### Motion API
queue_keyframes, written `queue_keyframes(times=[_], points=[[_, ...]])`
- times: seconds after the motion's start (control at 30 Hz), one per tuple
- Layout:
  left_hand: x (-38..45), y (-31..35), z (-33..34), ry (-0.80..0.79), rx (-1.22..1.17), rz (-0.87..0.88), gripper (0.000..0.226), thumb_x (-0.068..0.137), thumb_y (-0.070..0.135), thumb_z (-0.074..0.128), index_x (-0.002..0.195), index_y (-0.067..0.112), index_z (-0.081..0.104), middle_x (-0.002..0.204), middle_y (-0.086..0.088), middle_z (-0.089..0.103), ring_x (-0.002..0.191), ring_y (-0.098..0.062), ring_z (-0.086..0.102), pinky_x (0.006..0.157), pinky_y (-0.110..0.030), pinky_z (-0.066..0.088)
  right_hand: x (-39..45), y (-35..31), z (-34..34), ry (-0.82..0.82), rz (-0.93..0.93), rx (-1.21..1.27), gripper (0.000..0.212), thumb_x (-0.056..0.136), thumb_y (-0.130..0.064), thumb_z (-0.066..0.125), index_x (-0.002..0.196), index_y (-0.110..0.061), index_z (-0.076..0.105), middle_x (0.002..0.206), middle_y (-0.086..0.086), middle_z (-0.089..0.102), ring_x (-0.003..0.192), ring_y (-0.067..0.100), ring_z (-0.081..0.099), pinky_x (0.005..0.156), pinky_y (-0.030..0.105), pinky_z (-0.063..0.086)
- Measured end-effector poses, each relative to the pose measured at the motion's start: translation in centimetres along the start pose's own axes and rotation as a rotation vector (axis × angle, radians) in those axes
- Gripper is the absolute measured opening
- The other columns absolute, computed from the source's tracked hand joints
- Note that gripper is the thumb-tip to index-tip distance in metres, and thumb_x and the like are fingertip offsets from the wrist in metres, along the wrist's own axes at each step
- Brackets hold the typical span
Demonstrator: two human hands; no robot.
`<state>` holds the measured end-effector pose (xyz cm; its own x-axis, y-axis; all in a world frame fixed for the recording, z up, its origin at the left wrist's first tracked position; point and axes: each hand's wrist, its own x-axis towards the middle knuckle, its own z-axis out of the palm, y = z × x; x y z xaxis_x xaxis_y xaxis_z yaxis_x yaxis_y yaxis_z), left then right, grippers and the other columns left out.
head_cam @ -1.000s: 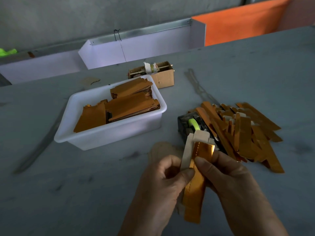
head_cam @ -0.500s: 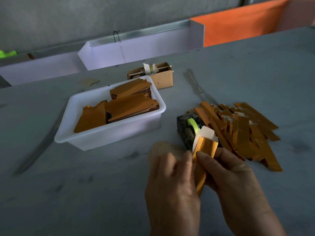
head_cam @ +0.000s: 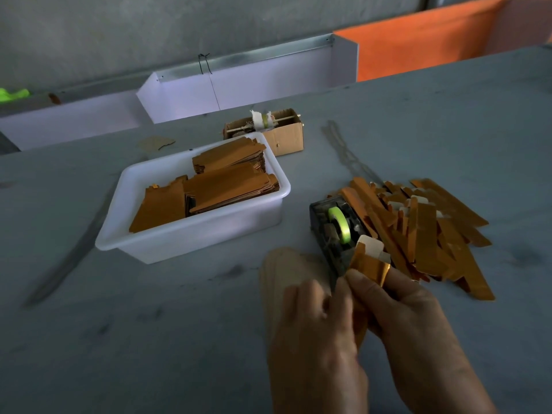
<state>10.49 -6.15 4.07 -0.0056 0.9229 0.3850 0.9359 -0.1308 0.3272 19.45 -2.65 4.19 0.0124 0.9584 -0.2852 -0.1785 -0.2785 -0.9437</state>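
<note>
Dim grey table before a grey wall, orange panel.

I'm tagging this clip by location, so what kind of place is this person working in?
Probably a small packaging workshop. The left hand and right hand hold a gold carton over a grey worktable; a white tub holds flat blanks, and a heap of folded cartons lies beside a tape dispenser.
</note>
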Motion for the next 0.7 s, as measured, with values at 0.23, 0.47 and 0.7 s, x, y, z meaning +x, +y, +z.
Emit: queue_keyframes(times=[0.23,0.47,0.7], points=[[2.0,-2.4,-1.1,-0.292,-1.005,-0.662,0.014,0.081,0.014,0.075,0.076,0.027,0.071,0.072,-0.002,0.072,0.064,-0.016,0.069,0.058,-0.030,0.056,-0.1,-0.6,0.1,-0.061,0.010,0.124,0.022,0.068,-0.035,0.064,0.065,-0.013,0.065,0.064,0.006,0.053,0.067,0.018,0.055,0.077,0.042,0.048],[2.3,-2.6,-1.8,-0.446,-1.071,-0.646,0.009,0.082,0.013,0.073,0.074,0.017,0.073,0.066,-0.001,0.072,0.056,-0.009,0.067,0.054,-0.018,0.051,0.7,-0.6,-0.4,0.000,0.007,0.045,0.032,0.073,-0.037,0.063,0.067,-0.005,0.060,0.061,0.007,0.055,0.059,0.018,0.055,0.070,0.036,0.050],[2.5,-2.3,-1.5,-0.315,-1.166,-0.683,0.012,0.082,0.010,0.069,0.070,0.011,0.069,0.055,0.000,0.061,0.043,-0.004,0.049,0.044,-0.014,0.038,1.5,-1.6,-2.4,-0.097,-0.034,-0.113,0.046,0.084,-0.051,0.047,0.079,-0.011,0.068,0.073,0.005,0.070,0.071,0.015,0.068,0.068,0.028,0.050]])
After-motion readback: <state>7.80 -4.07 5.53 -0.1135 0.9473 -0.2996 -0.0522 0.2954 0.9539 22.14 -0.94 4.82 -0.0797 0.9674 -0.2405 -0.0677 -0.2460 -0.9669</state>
